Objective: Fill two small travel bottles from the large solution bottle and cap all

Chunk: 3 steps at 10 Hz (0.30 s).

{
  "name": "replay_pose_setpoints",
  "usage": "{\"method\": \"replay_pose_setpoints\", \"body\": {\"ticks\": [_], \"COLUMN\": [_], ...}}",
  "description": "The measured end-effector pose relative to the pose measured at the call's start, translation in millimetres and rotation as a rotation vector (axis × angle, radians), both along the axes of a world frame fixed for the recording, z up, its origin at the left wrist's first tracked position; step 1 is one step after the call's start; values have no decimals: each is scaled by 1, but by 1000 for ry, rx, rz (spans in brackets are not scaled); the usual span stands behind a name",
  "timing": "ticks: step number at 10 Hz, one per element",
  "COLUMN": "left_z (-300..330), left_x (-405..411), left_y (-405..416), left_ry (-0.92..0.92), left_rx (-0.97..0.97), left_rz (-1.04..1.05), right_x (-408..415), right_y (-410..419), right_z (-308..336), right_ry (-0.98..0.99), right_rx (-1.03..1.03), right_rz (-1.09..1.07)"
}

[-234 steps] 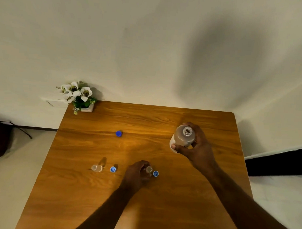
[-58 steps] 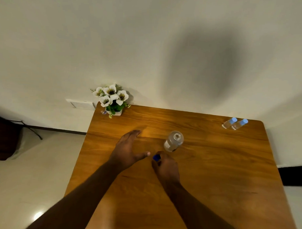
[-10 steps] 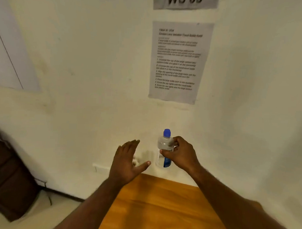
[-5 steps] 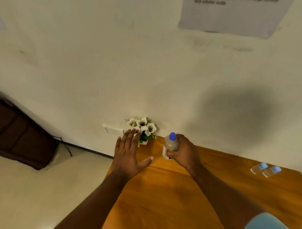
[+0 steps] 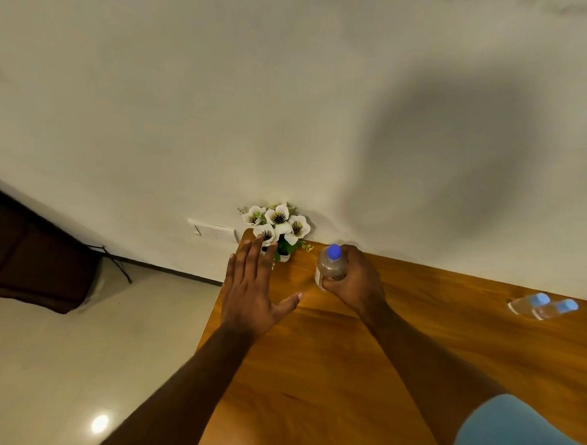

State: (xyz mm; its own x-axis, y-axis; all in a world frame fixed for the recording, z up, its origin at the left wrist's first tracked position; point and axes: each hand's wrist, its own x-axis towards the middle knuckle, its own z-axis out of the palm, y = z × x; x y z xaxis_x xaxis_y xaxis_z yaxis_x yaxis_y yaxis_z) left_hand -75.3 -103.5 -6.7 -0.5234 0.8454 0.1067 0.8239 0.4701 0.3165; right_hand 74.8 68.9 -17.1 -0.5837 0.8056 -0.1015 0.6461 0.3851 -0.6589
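My right hand (image 5: 356,284) grips the large solution bottle (image 5: 330,267), which is upright with its blue cap on, near the far left part of the wooden table (image 5: 397,342). My left hand (image 5: 253,294) hovers flat and open over the table's left edge, holding nothing, a little left of the bottle. Two small travel bottles (image 5: 543,306) with light blue caps lie side by side near the table's far right edge.
A small pot of white flowers (image 5: 278,228) stands at the table's far left corner, just beyond my left fingertips. The wall runs right behind the table. A dark brown piece of furniture (image 5: 28,256) stands on the pale floor at left.
The view has tilted down from the wall to the table. My right hand has lowered the capped large bottle toward the table near the flowers. My left hand stays open.
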Motion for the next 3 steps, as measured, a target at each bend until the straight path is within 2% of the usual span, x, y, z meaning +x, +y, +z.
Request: {"method": "replay_pose_setpoints", "body": {"ticks": [2, 3], "left_z": [1, 9], "left_x": [2, 4], "left_y": [14, 21], "left_ry": [1, 11], "left_rx": [18, 32], "left_rz": [0, 19], "right_x": [6, 9], "right_y": [-4, -5], "right_z": [-4, 1], "right_ry": [50, 7], "right_rx": [-7, -59], "right_rz": [-15, -26]}}
